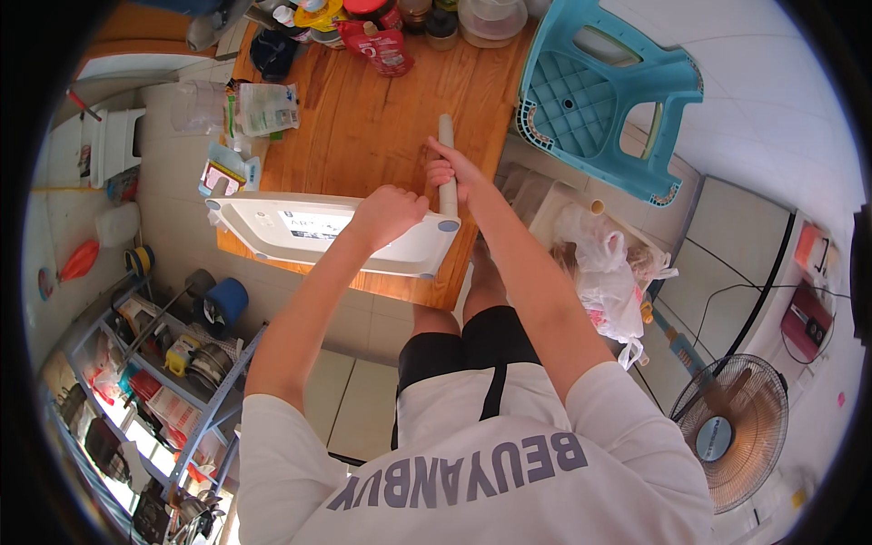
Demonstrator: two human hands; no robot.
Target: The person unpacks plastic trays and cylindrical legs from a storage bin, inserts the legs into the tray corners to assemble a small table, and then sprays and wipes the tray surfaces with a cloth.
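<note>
While the right hand [451,174] is wrapped round a white leg [445,131], the left hand [389,218] sits at the panel [257,223], fingers curled together by its upper rim near the 3 o'clock end; can't tell whether they pinch the rim.

Panel lies across the near end of the table [381,118], long axis 9 to 3 o'clock, dipping slightly toward 4, rimmed hollow side facing the person. Leg's long axis runs 12 to 6, free end at 12; lower end meets the panel's corner at 3, joint unclear.

Panel: smooth white plastic, shallow tray shape, rounded corners; round grey-blue cap [444,227] at that corner. Leg: slim, rod-like, pale. Table: orange-brown planks, visible grain. Stool [565,111] at 1: teal plastic, quilted seat. Bag [601,283] at 3: thin, crumpled, whitish plastic. Fan [729,436] at 4: round wire cage. Rack [216,420] at 8: blue-grey metal, loaded.

Label [313,224] on the panel: white rectangle, dark print, partly behind the left forearm. Shirt [472,436] at 6: white, big grey capitals, inverted. Pouch [386,54] near 12: glossy red, pale print.
</note>
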